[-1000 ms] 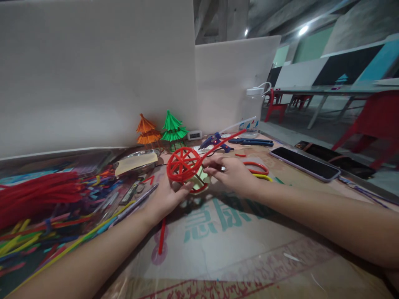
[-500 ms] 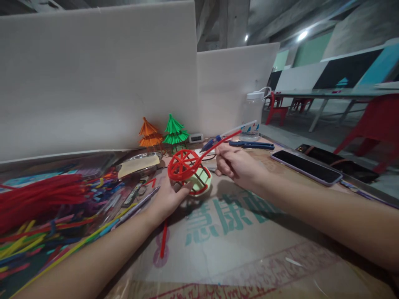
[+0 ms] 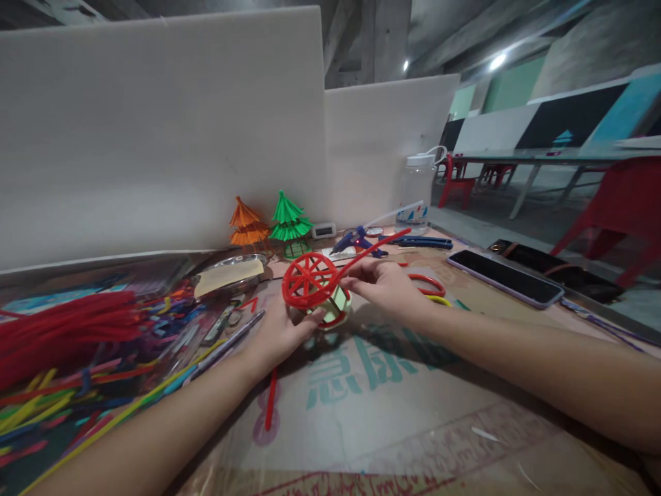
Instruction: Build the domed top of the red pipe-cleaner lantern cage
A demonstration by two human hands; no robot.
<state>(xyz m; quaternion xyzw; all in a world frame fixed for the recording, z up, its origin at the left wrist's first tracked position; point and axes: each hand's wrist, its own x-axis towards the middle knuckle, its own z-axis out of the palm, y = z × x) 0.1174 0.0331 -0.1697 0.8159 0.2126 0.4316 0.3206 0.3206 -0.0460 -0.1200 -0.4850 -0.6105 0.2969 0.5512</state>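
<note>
My left hand (image 3: 281, 332) is closed around the side of a small pipe-cleaner model, thumb in front and most fingers hidden behind it. The model has a red spoked wheel-shaped top (image 3: 304, 301), dark posts and a pale green base (image 3: 331, 313). From the wheel's right rim, a loose length of red pipe cleaner (image 3: 381, 246) slants up to the right. My right hand (image 3: 385, 281) pinches that pipe cleaner close to the rim. Another red pipe cleaner (image 3: 270, 399) lies on the table below my left hand.
Orange (image 3: 248, 224) and green (image 3: 290, 220) pipe-cleaner trees stand at the back. A blue glue gun (image 3: 356, 240), blue pliers-like tool (image 3: 423, 242), red-handled scissors (image 3: 438, 284), bottle (image 3: 414, 189) and phone (image 3: 506, 277) lie rightward. Pipe cleaners (image 3: 67, 331) crowd the left.
My right hand has moved left and slightly down, closer to the wheel's rim. The model has shifted slightly right. The scissors and glue gun now show more fully.
</note>
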